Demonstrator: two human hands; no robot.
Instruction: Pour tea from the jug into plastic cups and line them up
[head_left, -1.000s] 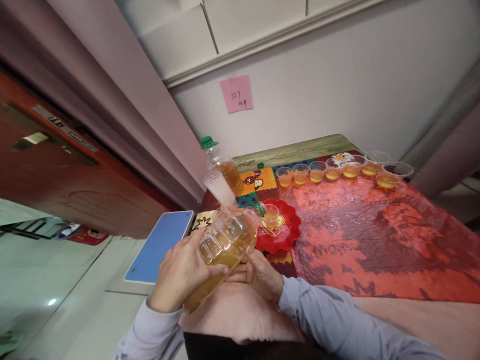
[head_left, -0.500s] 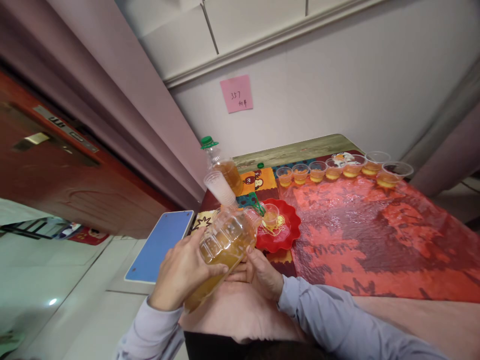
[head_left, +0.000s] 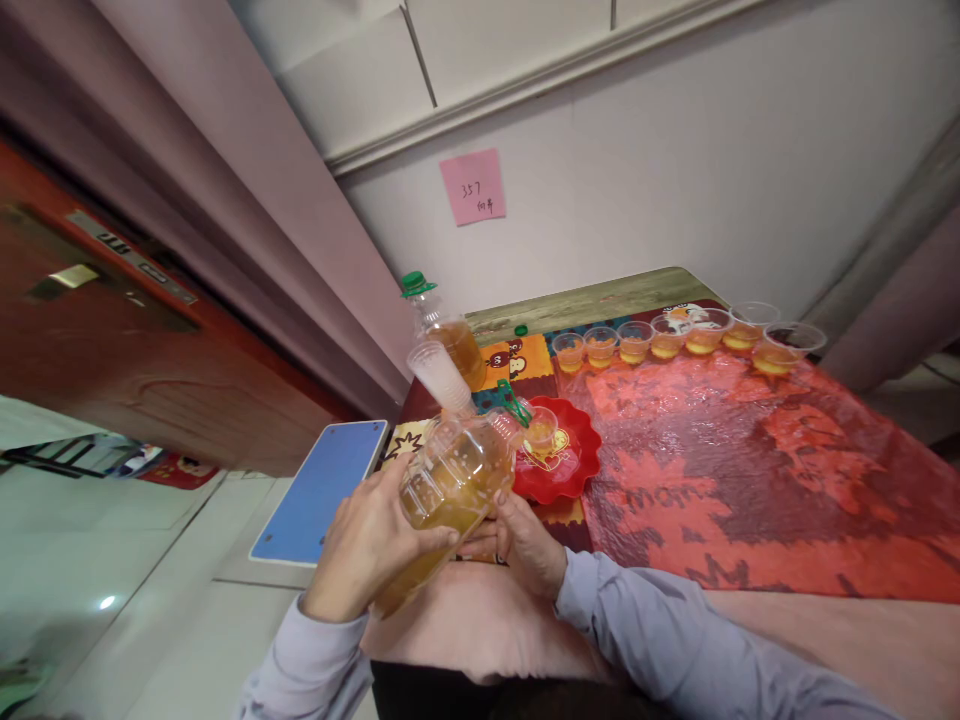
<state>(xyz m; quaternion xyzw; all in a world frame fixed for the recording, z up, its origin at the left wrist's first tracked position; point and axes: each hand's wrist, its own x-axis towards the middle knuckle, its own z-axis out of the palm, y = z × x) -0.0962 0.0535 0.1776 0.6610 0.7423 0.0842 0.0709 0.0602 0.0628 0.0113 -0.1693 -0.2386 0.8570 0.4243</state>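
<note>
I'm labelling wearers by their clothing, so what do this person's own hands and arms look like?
Both the left hand and right hand are bare, with no gloves, rings or watch visible. The arms wear long, plain, pale lavender-grey sleeves, creased, with cuffs ending around the wrists.

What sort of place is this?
Likely a room in a home, though a small office or dormitory can't be ruled out: a reddish-brown door with a lever handle, a mauve curtain, and a table under a colourful patterned tablecloth.
</note>
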